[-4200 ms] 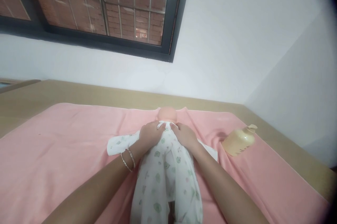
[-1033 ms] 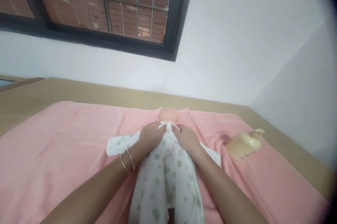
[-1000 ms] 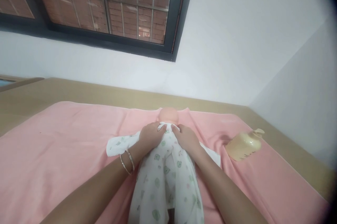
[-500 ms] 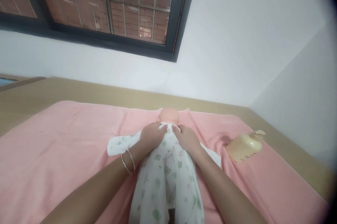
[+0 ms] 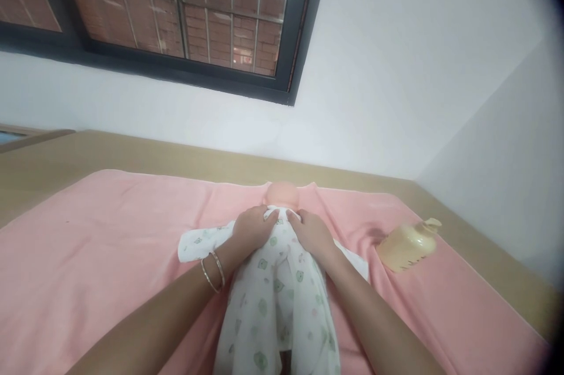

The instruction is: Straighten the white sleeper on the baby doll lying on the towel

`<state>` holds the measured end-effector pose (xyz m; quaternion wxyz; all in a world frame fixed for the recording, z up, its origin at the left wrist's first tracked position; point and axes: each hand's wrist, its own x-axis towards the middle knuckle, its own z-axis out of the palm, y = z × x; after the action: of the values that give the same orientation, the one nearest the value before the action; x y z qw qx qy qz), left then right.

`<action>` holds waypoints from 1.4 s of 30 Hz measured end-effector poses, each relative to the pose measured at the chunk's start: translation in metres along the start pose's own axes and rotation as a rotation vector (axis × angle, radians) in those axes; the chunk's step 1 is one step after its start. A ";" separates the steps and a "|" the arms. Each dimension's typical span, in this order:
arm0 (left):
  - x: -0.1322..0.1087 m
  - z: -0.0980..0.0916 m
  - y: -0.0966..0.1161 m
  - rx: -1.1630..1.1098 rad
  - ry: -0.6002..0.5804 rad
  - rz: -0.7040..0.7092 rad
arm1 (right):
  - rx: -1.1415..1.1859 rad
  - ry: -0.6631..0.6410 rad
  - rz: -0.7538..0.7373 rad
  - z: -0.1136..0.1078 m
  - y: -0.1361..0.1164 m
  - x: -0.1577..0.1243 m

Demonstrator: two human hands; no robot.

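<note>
Clasping a white printed garment (image 5: 268, 263) at the shoulders: left hand (image 5: 252, 228) and right hand (image 5: 315, 235), slightly apart. Garment, under and between both. Doll (image 5: 282, 194), head just beyond them. Yellow bottle (image 5: 406, 247), to their right. Pink blanket (image 5: 114, 234), beneath.

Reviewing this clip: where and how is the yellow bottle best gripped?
Likely around the broad body of the yellow bottle, the right hand coming from the side nearer the doll: that rounded flank faces the hand, while the narrow top leans away.
</note>
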<state>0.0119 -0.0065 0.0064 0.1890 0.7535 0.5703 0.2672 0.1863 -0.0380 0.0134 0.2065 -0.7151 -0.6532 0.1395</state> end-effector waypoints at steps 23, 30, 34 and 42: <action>0.000 -0.002 0.002 -0.009 0.002 0.011 | -0.017 0.010 -0.019 0.000 0.000 0.000; 0.000 -0.002 0.001 -0.022 -0.005 0.017 | -0.007 0.010 -0.021 0.000 0.000 -0.001; 0.000 -0.001 0.001 -0.033 -0.009 0.021 | -0.005 0.000 -0.017 -0.001 0.000 -0.001; 0.000 -0.001 0.000 -0.037 -0.006 0.006 | -0.004 0.005 -0.037 -0.001 0.001 -0.001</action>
<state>0.0112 -0.0066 0.0075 0.2038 0.7523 0.5624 0.2761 0.1872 -0.0396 0.0135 0.2091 -0.7036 -0.6661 0.1324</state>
